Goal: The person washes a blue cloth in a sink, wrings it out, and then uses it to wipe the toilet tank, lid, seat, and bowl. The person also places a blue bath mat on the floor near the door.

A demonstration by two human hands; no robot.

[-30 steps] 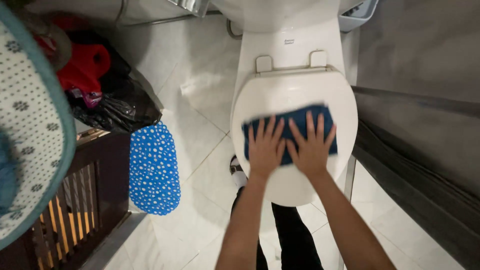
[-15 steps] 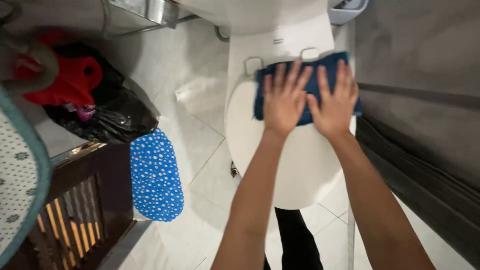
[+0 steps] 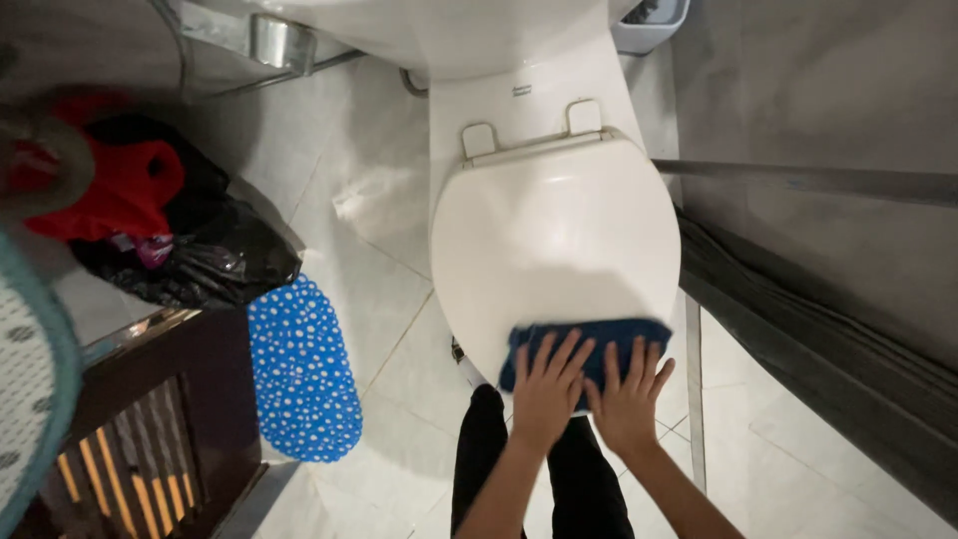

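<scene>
Cloth [image 3: 584, 344], dark blue, flat on white toilet lid [image 3: 554, 235], both hands [image 3: 547, 387] spread open.

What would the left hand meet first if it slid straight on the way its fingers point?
Flat on the blue cloth, the left hand points up the closed toilet lid. It would probably cross bare lid first, then reach the hinges.
</scene>
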